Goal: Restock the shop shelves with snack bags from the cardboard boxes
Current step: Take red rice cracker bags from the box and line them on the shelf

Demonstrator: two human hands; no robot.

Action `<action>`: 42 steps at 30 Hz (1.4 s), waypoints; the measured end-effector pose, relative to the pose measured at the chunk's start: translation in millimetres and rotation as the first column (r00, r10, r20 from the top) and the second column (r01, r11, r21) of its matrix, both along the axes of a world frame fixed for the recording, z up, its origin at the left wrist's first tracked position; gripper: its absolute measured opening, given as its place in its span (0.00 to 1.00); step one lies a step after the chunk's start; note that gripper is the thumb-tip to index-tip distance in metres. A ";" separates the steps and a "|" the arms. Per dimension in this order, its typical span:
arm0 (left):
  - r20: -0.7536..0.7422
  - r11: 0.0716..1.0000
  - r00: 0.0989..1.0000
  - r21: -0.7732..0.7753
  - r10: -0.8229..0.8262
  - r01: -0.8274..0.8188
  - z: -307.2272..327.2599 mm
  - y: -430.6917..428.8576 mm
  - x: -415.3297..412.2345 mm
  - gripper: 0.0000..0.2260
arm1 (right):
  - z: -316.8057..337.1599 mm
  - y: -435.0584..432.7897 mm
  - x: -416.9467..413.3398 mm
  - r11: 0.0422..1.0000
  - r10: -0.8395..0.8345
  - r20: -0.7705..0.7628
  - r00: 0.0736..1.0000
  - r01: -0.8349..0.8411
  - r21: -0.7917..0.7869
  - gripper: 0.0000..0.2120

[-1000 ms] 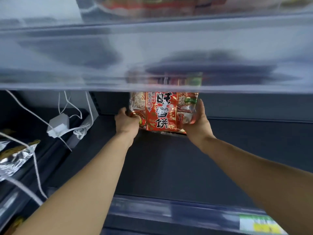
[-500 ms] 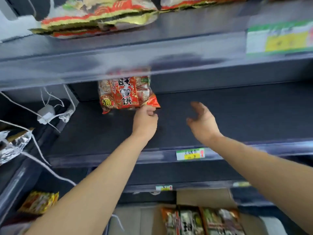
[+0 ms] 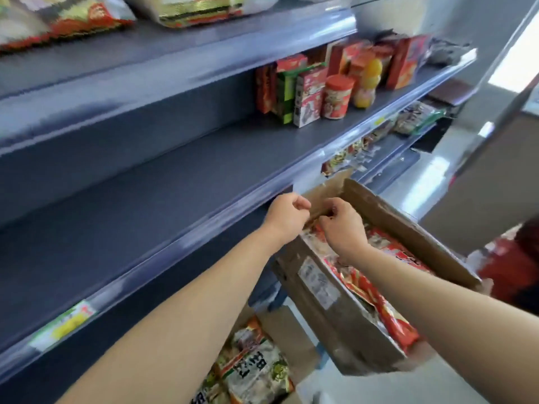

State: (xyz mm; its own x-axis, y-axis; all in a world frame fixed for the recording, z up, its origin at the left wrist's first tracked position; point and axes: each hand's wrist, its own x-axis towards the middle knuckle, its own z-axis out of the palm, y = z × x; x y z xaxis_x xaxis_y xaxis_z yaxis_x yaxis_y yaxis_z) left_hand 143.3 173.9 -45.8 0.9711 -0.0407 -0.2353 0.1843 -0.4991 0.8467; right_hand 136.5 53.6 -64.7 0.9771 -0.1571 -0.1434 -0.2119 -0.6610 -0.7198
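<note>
Watching the head cam feed from my desk. Biggest thing in shot is the middle shelf [image 3: 145, 199], dark blue-grey, running off to the right. The top shelf [image 3: 175, 53] above it carries blurry red and gold snack bags [image 3: 81, 18] along its front edge. At the far right end of the middle shelf there's a cluster of red and green cartons [image 3: 306, 94] with a red jar [image 3: 337, 96] just beside them.

A cardboard box [image 3: 335, 316] sits raised and tilted just off the middle shelf's front edge, top open, with red snack packs [image 3: 382, 304] lying flat inside. Below it is a second cardboard box [image 3: 291, 336] holding green and white snack packs [image 3: 256, 371].

Both arms reach to the far end of the raised box. The right hand [image 3: 342, 228] has its fingers curled onto the brown flap there, pinching it. The left hand [image 3: 287, 214] is curled up just beside that same flap, and I honestly can't tell if it has hold of anything.

A yellow and green price label [image 3: 62, 326] is on the shelf's front edge, left side.
</note>
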 end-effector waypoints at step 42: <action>-0.500 0.994 0.864 -0.107 -0.051 -0.003 -106.5 -119.4 47.9 0.19 | -62.5 -197.4 14.5 0.983 -0.056 -0.539 0.840 0.140 0.116 0.32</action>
